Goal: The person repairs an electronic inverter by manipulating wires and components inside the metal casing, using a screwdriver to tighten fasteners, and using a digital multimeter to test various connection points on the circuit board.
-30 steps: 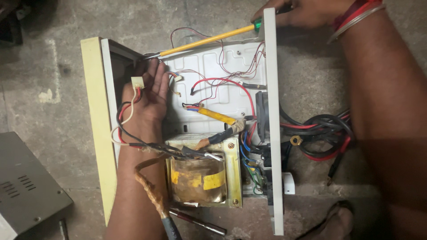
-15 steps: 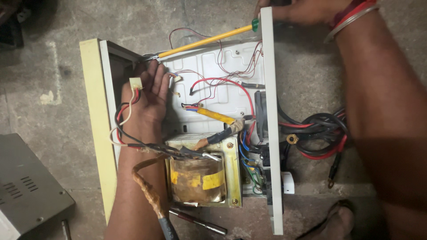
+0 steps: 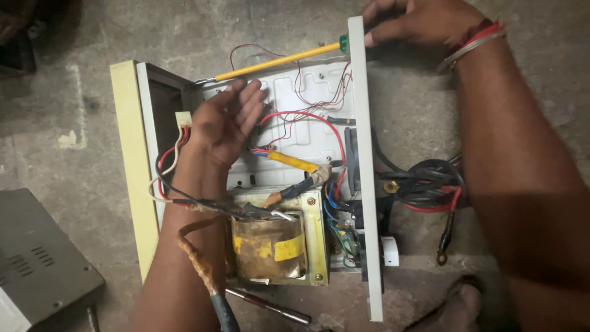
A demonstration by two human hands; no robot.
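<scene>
Right hand [image 3: 424, 24] fingers grip yellow screwdriver [image 3: 276, 63], left hand [image 3: 224, 123] fingers loose inside chassis [image 3: 362, 184]; tip slip could nick thin red wires [image 3: 295, 117].

place: electrical repair workshop, floor-level | evidence: opened metal chassis [image 3: 362, 184] lying on bare stained concrete floor [image 3: 67, 123] | transformer [image 3: 270, 246] and loose wiring [image 3: 424, 184] exposed | yellow-handled screwdriver [image 3: 276, 63] in use | grey vented metal cover [image 3: 37, 264] set aside nearby
</scene>
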